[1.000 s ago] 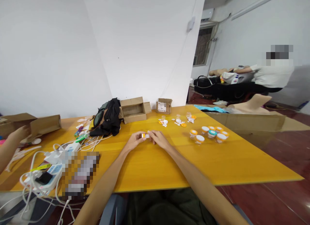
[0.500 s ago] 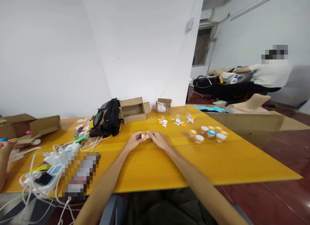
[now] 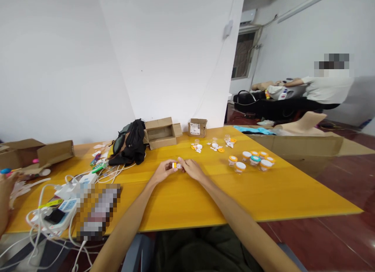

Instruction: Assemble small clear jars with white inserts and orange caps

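Observation:
My left hand (image 3: 162,172) and my right hand (image 3: 191,169) meet over the middle of the yellow table (image 3: 187,197). Between their fingertips they pinch a small clear jar with an orange lid (image 3: 175,165), held just above the tabletop. Both hands have their fingers closed around it. To the right stands a cluster of small jars (image 3: 252,160) with orange, white and teal lids. Loose lids and small white pieces (image 3: 213,146) lie farther back.
A black bag (image 3: 131,142) and open cardboard boxes (image 3: 159,132) sit at the back. Power strips and white cables (image 3: 60,203) crowd the left side. Another person's hand (image 3: 6,188) shows at the left edge. A seated person (image 3: 325,92) is at far right.
My hands stay together on the small jar, barely shifting. The other person's hand at the left has drawn back from the cardboard box toward the table's near edge.

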Demonstrator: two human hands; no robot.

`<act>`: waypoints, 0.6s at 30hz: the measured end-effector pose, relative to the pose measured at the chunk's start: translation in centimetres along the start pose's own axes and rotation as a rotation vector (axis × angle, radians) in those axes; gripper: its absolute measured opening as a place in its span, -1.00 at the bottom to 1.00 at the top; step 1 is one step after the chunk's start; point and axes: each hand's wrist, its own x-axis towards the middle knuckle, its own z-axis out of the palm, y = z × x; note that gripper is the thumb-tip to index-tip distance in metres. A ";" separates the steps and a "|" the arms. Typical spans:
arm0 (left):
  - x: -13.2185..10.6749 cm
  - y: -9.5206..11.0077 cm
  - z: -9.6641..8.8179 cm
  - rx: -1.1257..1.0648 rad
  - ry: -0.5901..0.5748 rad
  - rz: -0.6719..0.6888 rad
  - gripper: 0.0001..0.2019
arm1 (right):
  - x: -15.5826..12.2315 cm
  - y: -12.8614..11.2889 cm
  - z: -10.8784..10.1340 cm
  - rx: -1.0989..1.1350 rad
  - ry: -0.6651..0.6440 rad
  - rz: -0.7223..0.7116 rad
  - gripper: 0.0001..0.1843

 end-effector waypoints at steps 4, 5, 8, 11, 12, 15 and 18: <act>0.0 -0.2 0.0 -0.010 0.021 0.008 -0.56 | 0.0 0.1 0.1 0.024 0.024 -0.070 -0.53; 0.0 -0.2 0.0 -0.013 0.020 0.011 -0.57 | 0.0 0.1 0.1 0.014 0.007 -0.061 -0.51; 0.1 -0.4 0.0 -0.023 0.011 0.021 -0.59 | 0.0 0.2 0.3 -0.016 -0.007 0.003 -0.42; 0.0 -0.4 0.0 -0.023 0.025 0.024 -0.59 | 0.0 0.2 0.4 0.019 0.040 -0.050 -0.53; 0.0 -0.4 0.0 -0.021 0.027 0.021 -0.59 | 0.0 0.2 0.4 0.025 0.038 -0.067 -0.55; 0.0 -0.5 0.0 -0.014 0.021 0.011 -0.58 | 0.0 0.2 0.5 -0.002 -0.003 -0.011 -0.46; 0.0 -0.5 0.0 -0.012 0.028 0.011 -0.58 | -0.1 0.1 0.6 -0.003 0.032 -0.005 -0.48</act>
